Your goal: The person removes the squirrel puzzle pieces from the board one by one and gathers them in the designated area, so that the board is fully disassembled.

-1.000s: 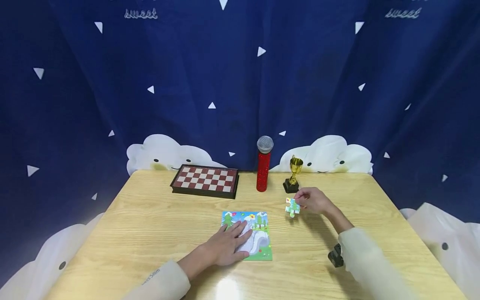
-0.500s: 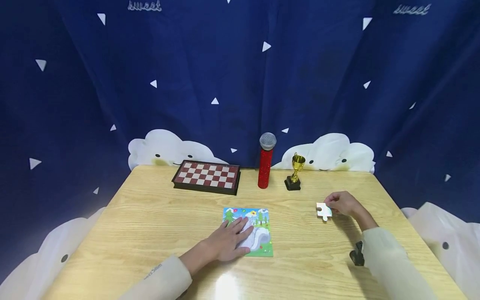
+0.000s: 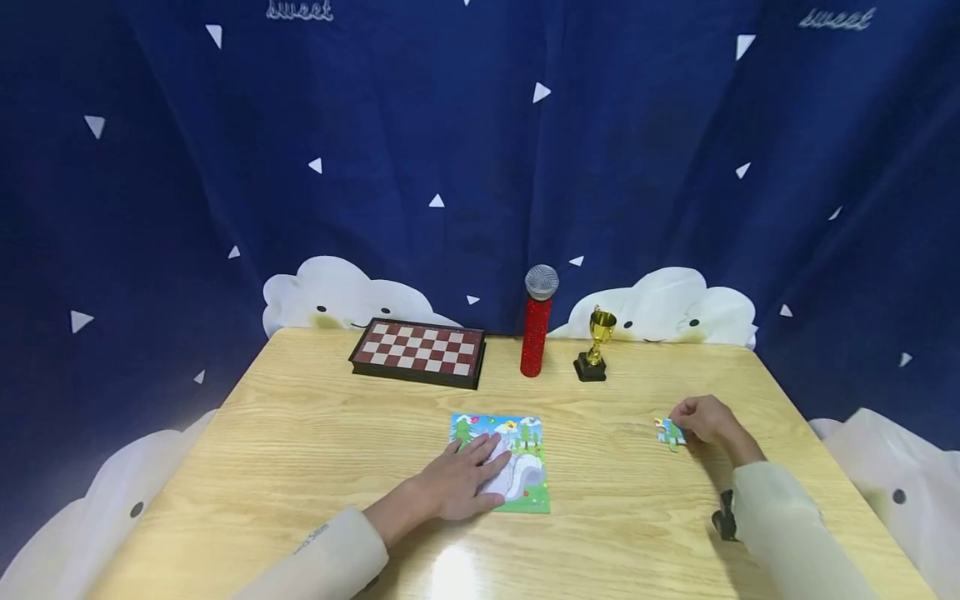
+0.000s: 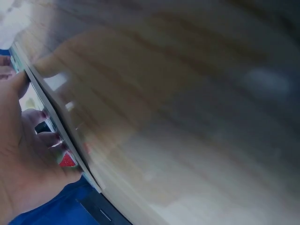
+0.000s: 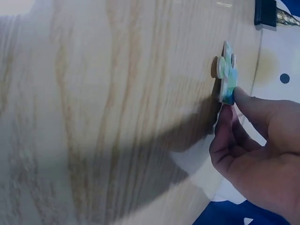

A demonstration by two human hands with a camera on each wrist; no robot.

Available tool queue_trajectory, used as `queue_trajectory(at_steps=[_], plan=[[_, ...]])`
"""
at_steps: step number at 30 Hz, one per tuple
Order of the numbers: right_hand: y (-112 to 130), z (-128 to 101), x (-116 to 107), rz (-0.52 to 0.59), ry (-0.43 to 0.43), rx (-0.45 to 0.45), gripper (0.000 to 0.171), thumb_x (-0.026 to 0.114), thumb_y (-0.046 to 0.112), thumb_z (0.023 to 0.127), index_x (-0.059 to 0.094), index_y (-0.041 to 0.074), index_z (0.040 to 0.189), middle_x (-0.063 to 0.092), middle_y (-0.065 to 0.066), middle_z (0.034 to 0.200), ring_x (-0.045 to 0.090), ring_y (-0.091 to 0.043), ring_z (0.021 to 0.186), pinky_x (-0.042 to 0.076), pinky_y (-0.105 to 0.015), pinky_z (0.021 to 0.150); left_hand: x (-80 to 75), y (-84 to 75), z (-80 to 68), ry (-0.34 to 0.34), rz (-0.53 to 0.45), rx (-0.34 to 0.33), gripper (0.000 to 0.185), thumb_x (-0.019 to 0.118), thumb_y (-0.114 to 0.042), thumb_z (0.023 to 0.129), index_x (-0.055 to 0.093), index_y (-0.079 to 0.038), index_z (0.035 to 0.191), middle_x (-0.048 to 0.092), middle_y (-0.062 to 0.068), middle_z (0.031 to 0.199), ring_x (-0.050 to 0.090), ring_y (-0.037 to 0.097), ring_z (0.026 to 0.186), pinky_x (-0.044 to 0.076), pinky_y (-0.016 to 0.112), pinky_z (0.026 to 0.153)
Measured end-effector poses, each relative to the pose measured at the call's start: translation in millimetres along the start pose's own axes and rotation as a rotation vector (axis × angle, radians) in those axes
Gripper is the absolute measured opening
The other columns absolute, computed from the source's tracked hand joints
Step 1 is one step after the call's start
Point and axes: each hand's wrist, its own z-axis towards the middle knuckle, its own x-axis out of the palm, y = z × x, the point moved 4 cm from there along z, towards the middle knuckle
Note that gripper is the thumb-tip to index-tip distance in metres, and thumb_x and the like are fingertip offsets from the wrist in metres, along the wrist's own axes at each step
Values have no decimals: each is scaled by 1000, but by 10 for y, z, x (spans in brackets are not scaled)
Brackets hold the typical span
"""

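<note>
My left hand rests with spread fingers on a square picture puzzle printed with trees and a grey-white animal, partly hidden under the palm. In the left wrist view that hand lies along the puzzle's edge, fingers flat on it. Off to the right, my right hand pinches one jigsaw piece between thumb and fingers. Seen by the right wrist camera, the jigsaw piece stands edge-on close over the wood, its shadow beside it, with the right hand holding its near end.
A checkered board in a black frame lies at the back left of the wooden table. Behind the puzzle stand a red microphone and a gold trophy cup on a black base. A dark blue curtain hangs behind.
My right hand has carried the jigsaw piece from near the trophy to the right and slightly nearer me, turning it on the way. The left hand stays on the puzzle.
</note>
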Motion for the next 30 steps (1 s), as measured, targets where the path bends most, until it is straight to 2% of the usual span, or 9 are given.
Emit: queue_trajectory(at_steps=[4, 7, 15, 19, 24, 30], plan=[[55, 31, 1, -62, -72, -31, 16, 57, 13, 93, 64, -1, 94, 62, -8, 80, 52, -16, 71, 41, -24, 58, 4, 8, 20, 5, 15, -5, 67, 30, -59, 97, 20, -24, 152, 11, 5, 161, 15, 23, 148, 21, 51, 117], [207, 28, 36, -48, -104, -68, 18, 58, 15, 93, 65, -1, 95, 63, -11, 83, 53, -16, 70, 42, -26, 58, 8, 13, 24, 3, 12, -3, 67, 30, -59, 97, 20, -24, 152, 11, 5, 161, 15, 23, 148, 21, 51, 117], [964, -8, 343, 20, -68, -282, 17, 59, 15, 93, 67, 1, 98, 68, -11, 89, 62, -19, 75, 49, -30, 62, -3, 16, 8, -27, -60, 9, 67, 35, -56, 97, 24, -19, 152, 14, 8, 160, 15, 25, 148, 21, 53, 116], [1338, -8, 546, 48, -50, -352, 13, 63, 14, 90, 69, 3, 94, 70, -8, 87, 64, -16, 75, 50, -27, 63, -16, 36, -9, -44, -99, 8, 67, 31, -57, 97, 25, -18, 151, 14, 9, 160, 15, 26, 148, 21, 53, 116], [1660, -6, 765, 127, -11, -342, 11, 66, 13, 87, 70, 4, 92, 70, -5, 83, 59, -9, 69, 47, -23, 58, -29, 79, -35, -59, -125, -10, 67, 27, -59, 97, 26, -18, 151, 15, 10, 160, 16, 26, 148, 21, 52, 116], [1882, -20, 956, 172, 25, -318, 11, 69, 13, 85, 71, 4, 91, 68, -3, 77, 56, -9, 64, 45, -21, 54, -40, 127, -89, -35, -115, -37, 67, 31, -58, 97, 27, -19, 151, 17, 11, 159, 18, 27, 147, 22, 53, 116]])
